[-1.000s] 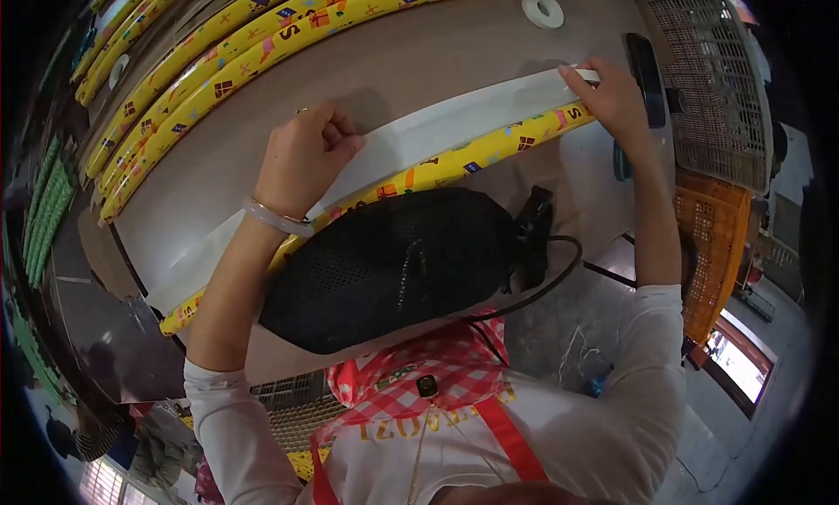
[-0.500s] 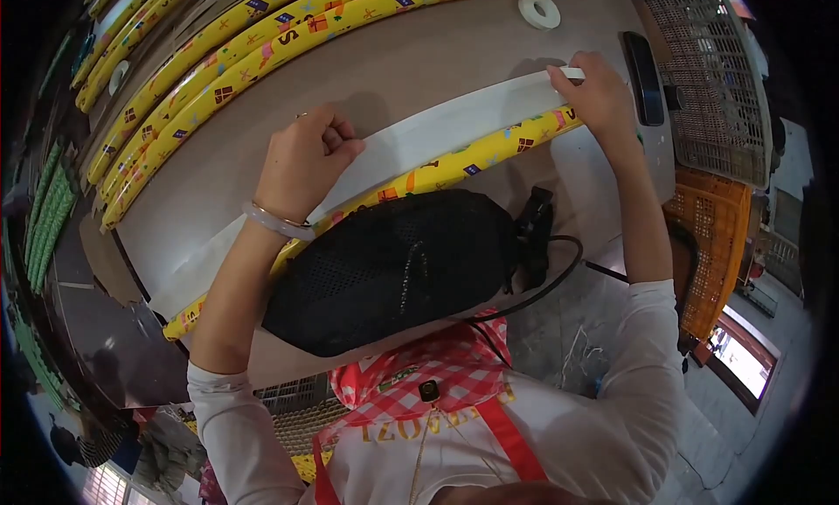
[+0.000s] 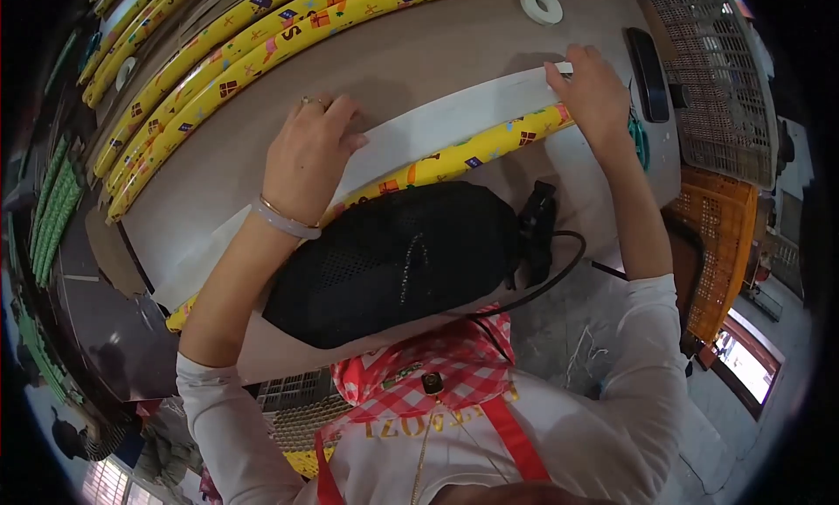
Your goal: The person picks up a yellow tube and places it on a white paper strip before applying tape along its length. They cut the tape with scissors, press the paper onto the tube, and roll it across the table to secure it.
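Observation:
A long white strip (image 3: pixel 454 107) lies along a yellow patterned roll (image 3: pixel 472 158) on the table. My right hand (image 3: pixel 594 94) pinches the strip's right end between thumb and fingers. Over the left part of the strip is my left hand (image 3: pixel 310 155), back upward, with thumb and fingers loosely bent and apart and nothing visible between them. The near side of the roll is partly covered by a black mesh-covered object (image 3: pixel 398 260). Part of the roll and strip is hidden under my left forearm.
Several yellow patterned rolls (image 3: pixel 262 46) lie at the back left. A white tape roll (image 3: pixel 541 6) is at the back, with a dark oblong object (image 3: pixel 647 75) and teal-handled scissors (image 3: pixel 639 142) to the right. Beyond the edge are a grey basket (image 3: pixel 717 85) and an orange crate (image 3: pixel 721 234).
My left hand has turned and its curled fingers have opened somewhat, moving slightly up. My right hand stays at the strip's end. The whole view has shifted slightly.

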### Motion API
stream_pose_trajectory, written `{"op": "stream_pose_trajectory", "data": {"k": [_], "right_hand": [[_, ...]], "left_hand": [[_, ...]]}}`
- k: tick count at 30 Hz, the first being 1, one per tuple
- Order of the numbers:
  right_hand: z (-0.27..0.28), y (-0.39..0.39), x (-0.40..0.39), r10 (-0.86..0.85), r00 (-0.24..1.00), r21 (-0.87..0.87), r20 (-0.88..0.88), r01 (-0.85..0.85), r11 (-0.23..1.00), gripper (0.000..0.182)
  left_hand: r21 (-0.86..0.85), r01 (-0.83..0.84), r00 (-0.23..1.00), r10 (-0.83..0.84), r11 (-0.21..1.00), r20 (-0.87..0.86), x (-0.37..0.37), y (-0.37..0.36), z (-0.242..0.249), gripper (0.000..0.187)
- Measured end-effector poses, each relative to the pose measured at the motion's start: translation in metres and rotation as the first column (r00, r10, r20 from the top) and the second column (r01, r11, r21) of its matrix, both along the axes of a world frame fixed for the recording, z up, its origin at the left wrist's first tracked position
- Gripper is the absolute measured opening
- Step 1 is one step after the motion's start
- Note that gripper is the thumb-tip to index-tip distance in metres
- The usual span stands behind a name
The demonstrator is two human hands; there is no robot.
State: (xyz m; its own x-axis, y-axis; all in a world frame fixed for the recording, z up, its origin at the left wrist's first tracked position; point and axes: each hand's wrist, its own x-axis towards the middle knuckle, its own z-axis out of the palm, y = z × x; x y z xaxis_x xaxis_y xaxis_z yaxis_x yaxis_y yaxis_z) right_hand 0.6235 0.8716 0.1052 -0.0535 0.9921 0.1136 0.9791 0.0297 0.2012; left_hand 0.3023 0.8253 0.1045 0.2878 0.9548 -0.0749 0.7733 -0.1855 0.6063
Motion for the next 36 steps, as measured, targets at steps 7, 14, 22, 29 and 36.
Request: {"op": "stream_pose_trajectory", "data": {"k": [7,14,22,29,36], "right_hand": [[-0.008,0.003,0.004,0.051,0.998,0.044,-0.042,-0.049,0.998,0.030],[-0.006,0.002,0.003,0.027,0.992,0.030,-0.123,-0.023,0.999,0.029],[-0.010,0.001,0.001,0.038,0.988,0.073,-0.148,-0.027,0.997,0.029],[-0.017,-0.002,0.004,0.095,0.973,0.146,-0.208,-0.065,0.987,0.027],[-0.016,-0.001,0.002,0.059,0.974,0.110,-0.219,-0.035,0.993,0.027]], "left_hand": [[0.043,0.732,0.562,-0.566,0.680,-0.603,0.014,0.052,0.017,0.099],[-0.284,0.880,0.138,-0.776,0.382,-0.615,0.048,0.070,0.026,0.107],[-0.074,0.907,0.349,-0.838,0.414,-0.419,0.074,0.089,0.022,0.036],[0.191,0.840,0.526,-0.675,0.508,-0.517,0.114,0.100,0.006,0.037],[0.281,0.918,0.397,-0.654,0.280,-0.645,0.093,0.096,-0.008,0.043]]}}
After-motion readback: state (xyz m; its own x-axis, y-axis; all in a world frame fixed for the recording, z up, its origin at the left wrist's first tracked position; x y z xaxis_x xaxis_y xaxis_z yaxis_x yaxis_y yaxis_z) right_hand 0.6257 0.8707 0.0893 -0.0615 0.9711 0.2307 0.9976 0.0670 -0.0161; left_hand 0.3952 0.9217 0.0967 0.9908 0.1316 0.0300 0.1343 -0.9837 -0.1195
